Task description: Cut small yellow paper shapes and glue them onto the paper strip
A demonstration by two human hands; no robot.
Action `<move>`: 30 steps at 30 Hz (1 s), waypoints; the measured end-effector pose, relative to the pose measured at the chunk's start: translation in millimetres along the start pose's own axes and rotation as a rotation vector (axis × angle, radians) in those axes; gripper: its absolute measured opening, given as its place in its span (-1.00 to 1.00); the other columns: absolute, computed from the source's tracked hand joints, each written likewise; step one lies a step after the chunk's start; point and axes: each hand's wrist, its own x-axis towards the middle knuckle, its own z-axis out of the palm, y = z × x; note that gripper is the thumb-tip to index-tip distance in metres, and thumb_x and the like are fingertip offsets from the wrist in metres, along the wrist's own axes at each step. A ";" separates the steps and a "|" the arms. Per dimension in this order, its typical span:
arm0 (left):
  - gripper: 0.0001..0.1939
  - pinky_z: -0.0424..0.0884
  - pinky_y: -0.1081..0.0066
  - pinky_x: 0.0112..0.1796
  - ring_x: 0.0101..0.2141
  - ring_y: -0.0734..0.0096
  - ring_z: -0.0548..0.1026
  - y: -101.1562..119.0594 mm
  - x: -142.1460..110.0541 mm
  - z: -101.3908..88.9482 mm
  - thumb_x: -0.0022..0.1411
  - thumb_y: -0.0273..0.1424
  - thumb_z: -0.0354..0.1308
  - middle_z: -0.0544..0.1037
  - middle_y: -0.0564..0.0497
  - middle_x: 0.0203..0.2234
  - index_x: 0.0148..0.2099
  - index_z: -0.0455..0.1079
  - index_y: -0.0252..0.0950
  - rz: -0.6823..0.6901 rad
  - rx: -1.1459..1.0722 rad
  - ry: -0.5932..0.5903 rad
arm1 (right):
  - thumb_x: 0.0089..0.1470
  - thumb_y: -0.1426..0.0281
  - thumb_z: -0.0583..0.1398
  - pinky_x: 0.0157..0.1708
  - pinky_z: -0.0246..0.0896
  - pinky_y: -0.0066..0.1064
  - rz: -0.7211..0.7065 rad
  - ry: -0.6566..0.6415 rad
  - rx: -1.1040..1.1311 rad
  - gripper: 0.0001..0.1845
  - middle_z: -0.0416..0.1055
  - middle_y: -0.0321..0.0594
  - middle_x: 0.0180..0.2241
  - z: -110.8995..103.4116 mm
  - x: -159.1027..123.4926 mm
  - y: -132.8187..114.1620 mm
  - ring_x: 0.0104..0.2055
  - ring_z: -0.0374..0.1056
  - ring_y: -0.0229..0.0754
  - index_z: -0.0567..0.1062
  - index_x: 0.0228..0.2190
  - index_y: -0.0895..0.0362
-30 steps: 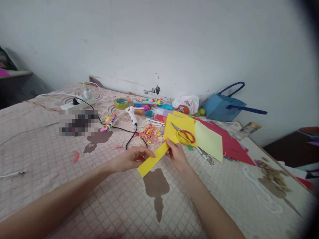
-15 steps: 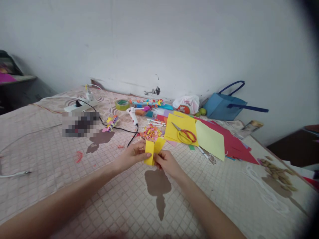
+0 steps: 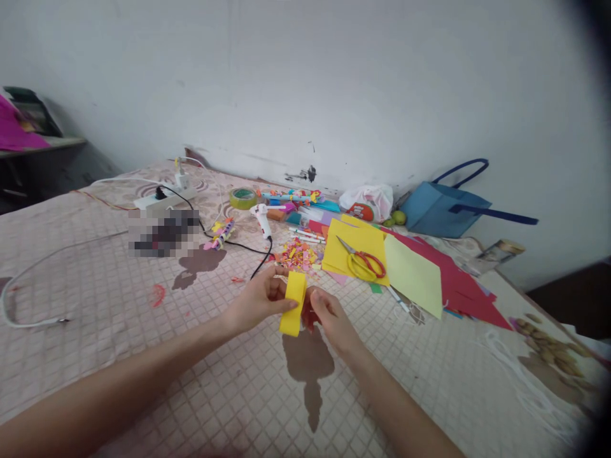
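A yellow craft strip (image 3: 294, 304), bent over into a loop, is upright above the table's middle. My left hand (image 3: 260, 300) pinches it from the left, thumb on its near face and the other fingers behind. Just right of the strip, my right hand (image 3: 333, 318) has curled fingers and its thumb apart from them, with nothing visible between. Its fingertips are close to the strip's back edge; whether they touch is unclear. Beyond the hands lies a pile of small colourful scraps (image 3: 298, 254). Scissors (image 3: 363, 261) with red and yellow handles rest on yellow sheets (image 3: 334, 245).
A white glue gun (image 3: 261, 219) with a black cord stands behind the scraps, near a tape roll (image 3: 243, 198). At left are a power strip (image 3: 165, 200) and a decorated stick (image 3: 220, 235). Red sheets (image 3: 458, 286) and a blue bag (image 3: 442, 207) are at right.
The yellow strip's spread end has come in behind its front part, closing the loop. My right thumb has come away from the strip. The view has shifted slightly left.
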 end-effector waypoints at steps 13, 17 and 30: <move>-0.69 0.14 0.56 -0.56 -0.58 0.58 0.31 -3.7 -3.7 4.5 0.00 -0.23 0.23 0.35 0.11 -0.62 -0.49 0.24 -0.36 -0.122 0.163 -0.013 | 0.04 0.24 0.19 -0.67 -0.01 -0.56 -0.031 0.177 -0.002 -0.74 0.18 -0.44 -0.68 1.9 0.9 3.6 -0.66 0.08 -0.38 0.31 -0.55 0.13; -0.70 0.15 0.58 -0.55 -0.59 0.61 0.32 0.8 -4.0 4.4 -0.03 -0.26 0.28 0.42 0.09 -0.62 -0.48 0.29 -0.38 -0.227 -0.060 -0.072 | 0.09 0.19 0.13 -0.59 0.13 -0.52 -0.028 0.112 0.255 -0.76 0.34 -0.32 -0.51 4.4 2.8 1.5 -0.53 0.23 -0.32 0.43 -0.40 0.11; -0.65 0.34 0.44 -0.25 -0.34 0.43 0.47 -15.5 -11.6 13.1 0.05 -0.20 0.22 0.52 -0.06 -0.31 -0.18 0.41 -0.33 -0.293 -0.408 -0.200 | -0.05 0.30 0.25 -0.55 0.16 -0.53 0.074 0.102 0.435 -0.85 0.35 -0.33 -0.51 8.4 -0.3 -5.4 -0.55 0.20 -0.34 0.41 -0.47 0.11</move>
